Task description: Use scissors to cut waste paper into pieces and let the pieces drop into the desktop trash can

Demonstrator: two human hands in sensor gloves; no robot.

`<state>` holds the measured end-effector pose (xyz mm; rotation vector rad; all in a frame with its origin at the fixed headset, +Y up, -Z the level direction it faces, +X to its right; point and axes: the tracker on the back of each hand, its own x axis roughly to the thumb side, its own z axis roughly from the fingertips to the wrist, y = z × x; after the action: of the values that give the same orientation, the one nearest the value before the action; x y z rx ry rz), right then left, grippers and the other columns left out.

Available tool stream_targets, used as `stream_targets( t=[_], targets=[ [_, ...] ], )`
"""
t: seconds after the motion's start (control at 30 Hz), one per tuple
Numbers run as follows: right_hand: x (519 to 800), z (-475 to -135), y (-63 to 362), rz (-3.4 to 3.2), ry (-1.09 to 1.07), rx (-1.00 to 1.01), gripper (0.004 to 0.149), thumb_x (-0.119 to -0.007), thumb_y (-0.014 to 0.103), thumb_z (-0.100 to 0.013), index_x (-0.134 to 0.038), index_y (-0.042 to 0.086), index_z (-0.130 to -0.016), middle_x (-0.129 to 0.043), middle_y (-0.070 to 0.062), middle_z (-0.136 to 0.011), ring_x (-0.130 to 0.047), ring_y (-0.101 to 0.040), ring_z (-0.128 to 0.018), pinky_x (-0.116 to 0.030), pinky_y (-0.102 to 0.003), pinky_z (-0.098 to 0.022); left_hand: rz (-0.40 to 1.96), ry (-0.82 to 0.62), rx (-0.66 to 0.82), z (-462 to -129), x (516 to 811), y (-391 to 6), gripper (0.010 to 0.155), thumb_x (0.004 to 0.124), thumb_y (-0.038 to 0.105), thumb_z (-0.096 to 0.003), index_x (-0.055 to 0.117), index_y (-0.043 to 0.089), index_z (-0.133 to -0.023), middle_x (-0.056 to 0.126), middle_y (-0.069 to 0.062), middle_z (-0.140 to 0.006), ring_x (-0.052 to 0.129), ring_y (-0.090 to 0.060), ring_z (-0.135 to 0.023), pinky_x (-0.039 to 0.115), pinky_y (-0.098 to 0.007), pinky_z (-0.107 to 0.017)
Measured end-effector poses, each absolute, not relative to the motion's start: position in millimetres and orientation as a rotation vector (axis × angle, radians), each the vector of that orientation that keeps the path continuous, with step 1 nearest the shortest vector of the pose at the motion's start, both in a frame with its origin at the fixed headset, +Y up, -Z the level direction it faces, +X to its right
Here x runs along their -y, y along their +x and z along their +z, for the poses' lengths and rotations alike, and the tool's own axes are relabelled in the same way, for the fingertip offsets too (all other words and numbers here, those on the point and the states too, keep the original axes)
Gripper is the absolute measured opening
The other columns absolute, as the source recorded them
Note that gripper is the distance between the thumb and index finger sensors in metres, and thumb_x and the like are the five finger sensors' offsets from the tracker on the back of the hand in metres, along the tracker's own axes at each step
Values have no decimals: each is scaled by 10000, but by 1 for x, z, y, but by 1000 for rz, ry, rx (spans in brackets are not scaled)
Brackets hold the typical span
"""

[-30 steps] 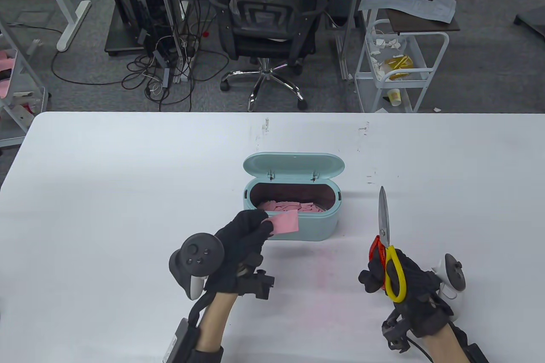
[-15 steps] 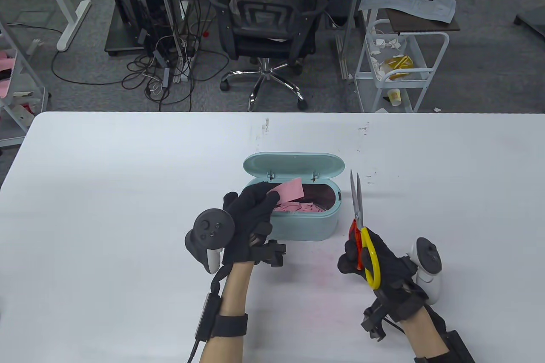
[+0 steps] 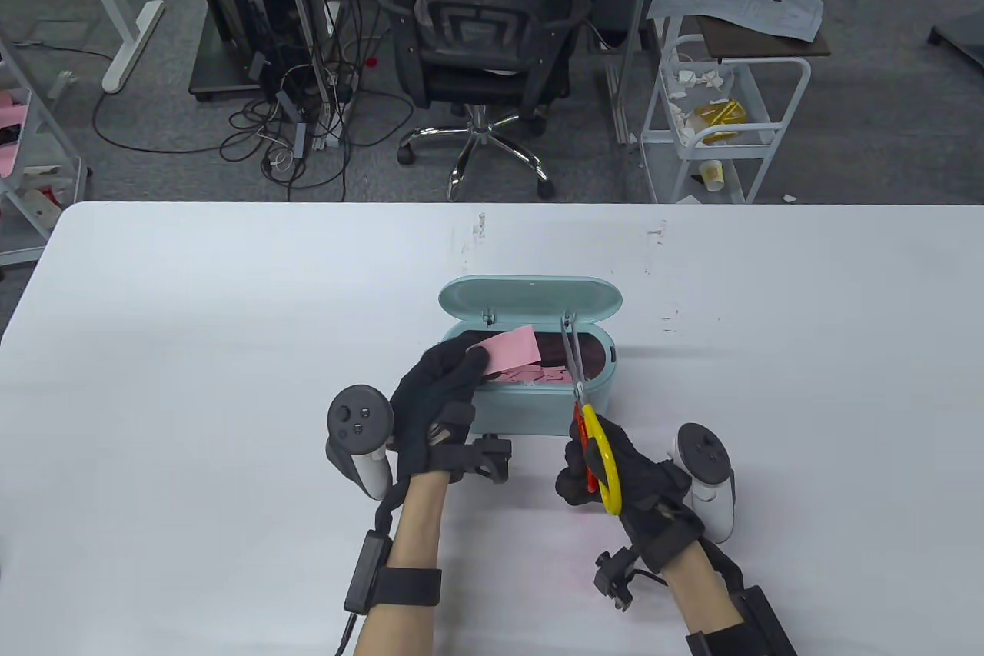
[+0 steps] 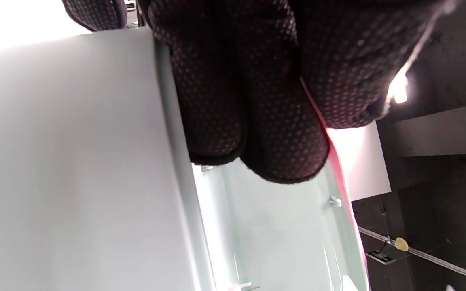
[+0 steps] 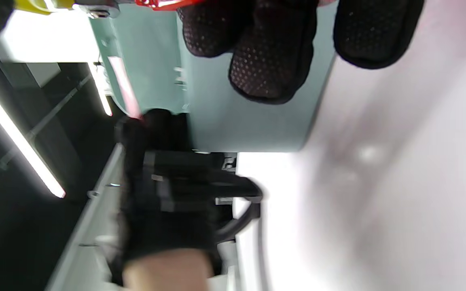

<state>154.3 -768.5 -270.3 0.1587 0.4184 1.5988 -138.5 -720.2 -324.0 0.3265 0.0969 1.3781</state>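
A mint desktop trash can (image 3: 538, 414) stands mid-table with its lid (image 3: 530, 297) up and several pink scraps (image 3: 538, 377) inside. My left hand (image 3: 442, 387) pinches a pink paper piece (image 3: 511, 348) over the can's left half; the left wrist view shows the fingertips (image 4: 281, 153) against the paper's pink edge (image 4: 338, 161). My right hand (image 3: 607, 467) grips scissors (image 3: 588, 417) by their red and yellow handles. The slightly parted blades (image 3: 570, 352) point away over the can's right half, just right of the paper. In the right wrist view my fingers (image 5: 269, 60) hang before the can's wall (image 5: 217, 101).
The white table (image 3: 192, 348) stretches wide on both sides of the can. Beyond its far edge stand an office chair (image 3: 480, 33), a white wire cart (image 3: 719, 118) and cables on the floor.
My right hand moved left and forward, bringing the scissor blades over the can beside the paper. My left hand shifted slightly back with the paper still above the can.
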Motion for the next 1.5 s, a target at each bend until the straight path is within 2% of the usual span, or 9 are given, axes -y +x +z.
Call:
stream_targets(
  t=[0.1,0.63,1.3,1.5],
  targets=[
    [772,-270,151,1669,148,-409,984,-636,846,-330,-390,158,-989,-710,-10,-832,-937,-231,-565,-746,-610,-518,1344,339,-96,-323,719,-136,373,946,474,-411,967,263,-718,1154,102,-504,1136,-123,-512,535,-665,-734],
    [773,-285,131,1600,108,-456,958,-655,828,-336,-437,141,-967,-772,8,-765,-965,-209,-455,-806,-569,-442,1266,361,-132,-321,714,-131,375,941,478,-418,962,260,-722,1151,109,-499,1133,-117,-497,557,-647,-730],
    [773,-288,131,1539,96,-454,828,-717,697,-363,-495,126,-920,-844,36,-673,-1006,-181,-340,-885,-516,-331,1245,358,-136,-322,714,-131,373,942,474,-417,970,253,-716,1156,104,-491,1138,-120,-484,577,-637,-729],
    [772,-287,131,1534,71,-425,742,-784,599,-363,-556,113,-875,-908,69,-578,-1045,-133,-227,-944,-461,-214,1243,347,-131,-323,713,-131,365,936,467,-423,974,250,-713,1157,100,-489,1138,-122,-482,595,-631,-726]
  ],
)
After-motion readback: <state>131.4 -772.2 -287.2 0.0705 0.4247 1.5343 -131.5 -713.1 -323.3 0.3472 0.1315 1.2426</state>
